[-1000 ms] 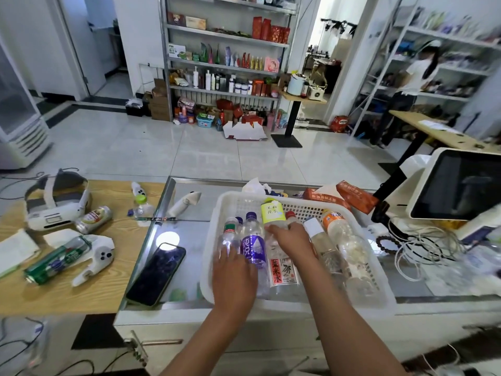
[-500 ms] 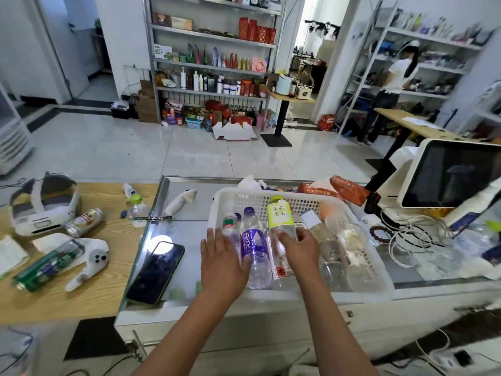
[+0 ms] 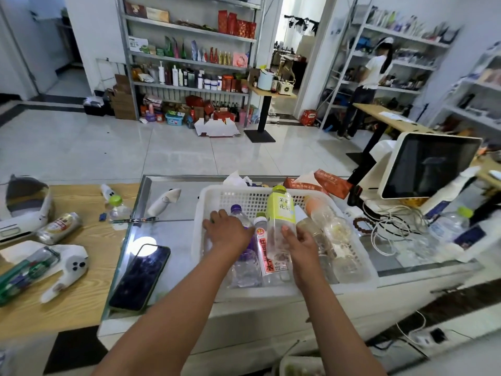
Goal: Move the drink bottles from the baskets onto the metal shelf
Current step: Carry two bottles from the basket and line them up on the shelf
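Note:
A white plastic basket stands on the glass counter and holds several drink bottles. My right hand grips the tall bottle with the yellow-green label, which stands nearly upright in the basket. My left hand lies over the purple-capped bottle, its fingers curled down round it. A white-capped bottle with a red label lies between my hands. An orange-capped bottle lies at the right. The metal shelf full of goods stands against the far wall.
A phone lies on the counter to the left of the basket. The wooden table carries cans, white controllers and a headset. A monitor, cables and a green-capped bottle sit to the right. A person stands at the right-hand shelves.
My right hand has taken the yellow-green bottle and tipped it up. My left hand slid forward over the purple-capped bottle and curled its fingers.

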Available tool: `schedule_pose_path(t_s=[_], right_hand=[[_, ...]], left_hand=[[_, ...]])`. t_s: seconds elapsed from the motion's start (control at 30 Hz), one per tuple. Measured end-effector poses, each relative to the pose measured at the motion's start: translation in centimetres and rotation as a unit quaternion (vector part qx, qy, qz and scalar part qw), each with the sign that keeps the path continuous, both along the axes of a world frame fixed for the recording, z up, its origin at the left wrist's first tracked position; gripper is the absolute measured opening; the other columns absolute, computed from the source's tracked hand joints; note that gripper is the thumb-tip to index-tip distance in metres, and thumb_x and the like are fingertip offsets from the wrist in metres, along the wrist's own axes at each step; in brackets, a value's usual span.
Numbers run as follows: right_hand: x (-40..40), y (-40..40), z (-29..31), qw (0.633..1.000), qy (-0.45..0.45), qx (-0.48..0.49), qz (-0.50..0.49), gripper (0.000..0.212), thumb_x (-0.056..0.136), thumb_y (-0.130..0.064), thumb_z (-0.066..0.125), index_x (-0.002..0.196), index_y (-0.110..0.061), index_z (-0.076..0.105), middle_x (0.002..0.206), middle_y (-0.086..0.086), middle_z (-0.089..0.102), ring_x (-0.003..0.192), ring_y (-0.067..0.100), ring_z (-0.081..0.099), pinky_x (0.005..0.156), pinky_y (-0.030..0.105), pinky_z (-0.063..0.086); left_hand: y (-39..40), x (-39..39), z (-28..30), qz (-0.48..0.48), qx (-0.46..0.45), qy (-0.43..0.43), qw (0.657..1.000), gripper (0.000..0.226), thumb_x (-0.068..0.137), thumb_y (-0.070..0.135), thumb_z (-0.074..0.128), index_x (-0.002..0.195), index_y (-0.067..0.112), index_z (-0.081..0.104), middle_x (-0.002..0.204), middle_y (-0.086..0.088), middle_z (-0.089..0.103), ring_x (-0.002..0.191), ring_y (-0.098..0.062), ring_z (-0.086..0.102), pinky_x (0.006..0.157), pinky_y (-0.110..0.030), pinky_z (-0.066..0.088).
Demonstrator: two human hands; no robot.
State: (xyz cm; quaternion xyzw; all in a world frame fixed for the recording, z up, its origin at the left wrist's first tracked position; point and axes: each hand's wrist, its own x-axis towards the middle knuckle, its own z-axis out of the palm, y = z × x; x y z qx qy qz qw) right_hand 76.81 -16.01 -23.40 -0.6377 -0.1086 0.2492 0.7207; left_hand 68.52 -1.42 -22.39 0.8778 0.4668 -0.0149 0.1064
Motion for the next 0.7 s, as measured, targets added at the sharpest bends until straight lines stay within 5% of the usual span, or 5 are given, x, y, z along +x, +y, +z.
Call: schedule_pose_path(t_s=[0.13,0.33,0.5,0.7], right_hand=[[-0.2,0.2,-0.1,1.000,0.013,0.009,0.004,0.040,0.088,-0.019,0.073,0.123,-0.004,0.060,0.105,0.015,0.073,0.077,0.020,0.074,0.060,0.028,0.056],[0.5,-0.5,-0.3,0.996,0.067,0.050,0.007,0.035,0.089,-0.021,0.070,0.121,-0.008,0.064,0.110,0.015,0.073,0.088,0.028,0.071,0.066,0.037,0.055],[0.3,-0.7,0.1,0.993,0.088,0.071,0.025,0.031,0.092,-0.018,0.068,0.119,-0.005,0.065,0.110,0.017,0.073,0.092,0.028,0.072,0.077,0.041,0.058],[0.1,-0.8,0.5,0.994,0.080,0.061,0.036,0.022,0.091,-0.017,0.068,0.110,-0.005,0.067,0.100,0.012,0.076,0.085,0.025,0.073,0.069,0.036,0.056]], left_hand=[[0.2,1.3,-0.2,0.034,-0.040,-0.002,0.999,0.081,0.080,0.077,0.040,0.128,0.014,0.055,0.130,-0.012,0.044,0.122,-0.033,0.034,0.099,-0.050,0.028],[0.3,0.5,0.1,0.079,-0.082,-0.154,0.981,0.077,0.069,0.067,0.064,0.118,0.008,0.058,0.122,-0.012,0.052,0.118,-0.030,0.043,0.099,-0.043,0.037],[-2.2,-0.4,1.6,0.018,-0.137,-0.380,0.914,0.068,0.064,0.047,0.081,0.108,0.011,0.044,0.104,-0.003,0.054,0.095,-0.022,0.055,0.079,-0.037,0.049],[-3.7,-2.7,0.4,-0.002,-0.348,-0.447,0.824,0.081,0.069,0.007,0.082,0.130,0.024,0.032,0.101,0.006,0.059,0.079,-0.004,0.061,0.051,-0.013,0.049]])
